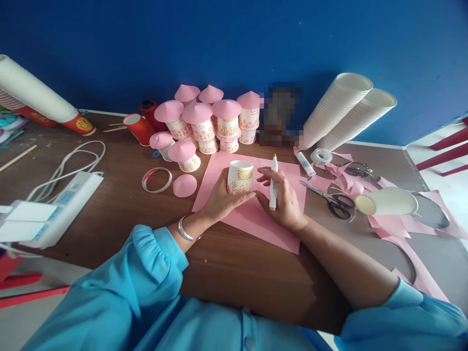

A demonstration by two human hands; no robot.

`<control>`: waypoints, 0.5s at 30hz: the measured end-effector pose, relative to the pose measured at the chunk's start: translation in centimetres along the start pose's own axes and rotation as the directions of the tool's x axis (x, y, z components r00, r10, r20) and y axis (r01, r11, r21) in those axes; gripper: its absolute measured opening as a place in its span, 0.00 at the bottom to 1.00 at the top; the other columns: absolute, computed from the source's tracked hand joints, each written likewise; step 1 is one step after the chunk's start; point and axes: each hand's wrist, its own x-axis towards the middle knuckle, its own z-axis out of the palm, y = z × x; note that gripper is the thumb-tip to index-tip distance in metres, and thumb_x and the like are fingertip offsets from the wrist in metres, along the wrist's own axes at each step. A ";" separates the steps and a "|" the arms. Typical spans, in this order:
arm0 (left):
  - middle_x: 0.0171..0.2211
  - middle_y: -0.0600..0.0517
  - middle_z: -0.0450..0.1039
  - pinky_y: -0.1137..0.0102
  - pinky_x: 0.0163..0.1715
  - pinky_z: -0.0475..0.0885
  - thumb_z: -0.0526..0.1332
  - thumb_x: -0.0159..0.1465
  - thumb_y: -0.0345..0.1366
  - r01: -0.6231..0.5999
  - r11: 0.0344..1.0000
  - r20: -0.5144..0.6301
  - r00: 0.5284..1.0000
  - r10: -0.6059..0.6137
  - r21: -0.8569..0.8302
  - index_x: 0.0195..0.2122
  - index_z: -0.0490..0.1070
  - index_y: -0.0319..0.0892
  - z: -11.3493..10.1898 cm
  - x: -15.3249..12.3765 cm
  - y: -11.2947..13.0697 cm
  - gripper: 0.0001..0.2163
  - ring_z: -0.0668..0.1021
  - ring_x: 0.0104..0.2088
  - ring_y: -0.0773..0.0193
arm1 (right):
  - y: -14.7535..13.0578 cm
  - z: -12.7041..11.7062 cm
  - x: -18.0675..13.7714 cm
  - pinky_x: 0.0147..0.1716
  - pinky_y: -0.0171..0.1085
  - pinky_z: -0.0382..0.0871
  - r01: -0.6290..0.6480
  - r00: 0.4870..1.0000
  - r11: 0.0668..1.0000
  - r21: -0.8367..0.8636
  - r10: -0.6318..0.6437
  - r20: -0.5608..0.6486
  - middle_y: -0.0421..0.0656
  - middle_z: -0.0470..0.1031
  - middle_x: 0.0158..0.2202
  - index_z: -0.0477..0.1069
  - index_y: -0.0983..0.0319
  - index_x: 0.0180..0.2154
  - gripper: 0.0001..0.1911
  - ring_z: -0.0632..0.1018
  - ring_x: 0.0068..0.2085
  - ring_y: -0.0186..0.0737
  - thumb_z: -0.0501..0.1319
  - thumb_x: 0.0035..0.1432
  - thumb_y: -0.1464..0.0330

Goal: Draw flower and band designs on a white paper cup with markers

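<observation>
In my left hand (223,197) is a white paper cup (240,178), gripped at its side and base. Gold flowers and a gold hatched rectangle are drawn on the cup's wall. My right hand (283,200) holds a white marker pen (273,183) nearly upright, its gold-brown tip pointing up and away from the cup. Both hands are over a pink sheet of paper (256,222) on the brown table. Behind the cup stand several decorated paper cups with pink cone roofs (226,109), some stacked in two tiers.
Right of the sheet lie scissors (338,204), a glue tube (305,164), a tape roll (321,156), pink scraps (395,222) and a paper cup on its side (387,201). Tall cup stacks (338,107) lean on the blue wall. At left are a power strip (68,207) and red cups (138,129).
</observation>
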 end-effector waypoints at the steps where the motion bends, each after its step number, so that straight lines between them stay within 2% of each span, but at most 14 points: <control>1: 0.44 0.50 0.75 0.65 0.42 0.75 0.80 0.53 0.48 -0.011 1.000 -0.014 1.000 0.011 0.020 0.52 0.67 0.43 0.0 0.0 -0.1 0.32 0.77 0.43 0.60 | 0.1 0.1 0.0 0.46 0.52 0.84 -0.021 1.000 0.999 0.050 0.020 0.018 0.56 0.78 0.58 0.59 0.58 0.67 0.30 0.84 0.50 0.50 0.67 0.69 0.66; 4: 0.43 0.50 0.75 0.66 0.40 0.76 0.79 0.55 0.50 -0.035 0.998 -0.015 0.999 0.036 0.046 0.51 0.67 0.44 -0.1 0.1 -0.3 0.31 0.77 0.42 0.61 | 0.5 0.2 -0.1 0.56 0.60 0.82 -0.093 0.995 0.980 0.177 0.083 0.062 0.59 0.70 0.69 0.54 0.53 0.71 0.39 0.82 0.60 0.55 0.70 0.68 0.63; 8: 0.40 0.53 0.73 0.67 0.36 0.76 0.79 0.55 0.51 -0.081 0.993 0.008 0.997 0.080 0.088 0.50 0.66 0.45 -0.4 0.1 -0.7 0.30 0.76 0.37 0.63 | 0.7 0.2 0.0 0.65 0.66 0.75 -0.130 0.987 0.951 0.279 0.099 0.123 0.54 0.63 0.75 0.53 0.48 0.73 0.41 0.74 0.71 0.60 0.70 0.67 0.63; 12: 0.40 0.52 0.74 0.66 0.36 0.76 0.79 0.55 0.51 -0.093 0.986 -0.011 0.995 0.095 0.138 0.50 0.66 0.44 -0.6 0.2 -0.9 0.31 0.77 0.37 0.63 | 0.5 0.1 0.1 0.70 0.64 0.72 -0.077 0.985 0.948 0.308 0.025 0.170 0.48 0.59 0.78 0.52 0.46 0.73 0.42 0.66 0.76 0.57 0.69 0.67 0.63; 15: 0.42 0.50 0.75 0.64 0.39 0.78 0.79 0.56 0.52 -0.128 0.977 -0.009 0.991 0.131 0.170 0.51 0.66 0.44 -0.6 0.3 -1.2 0.31 0.78 0.39 0.61 | 0.4 0.2 0.1 0.70 0.62 0.73 -0.023 0.986 0.968 0.249 -0.019 0.166 0.47 0.60 0.78 0.52 0.46 0.73 0.43 0.67 0.76 0.56 0.71 0.66 0.63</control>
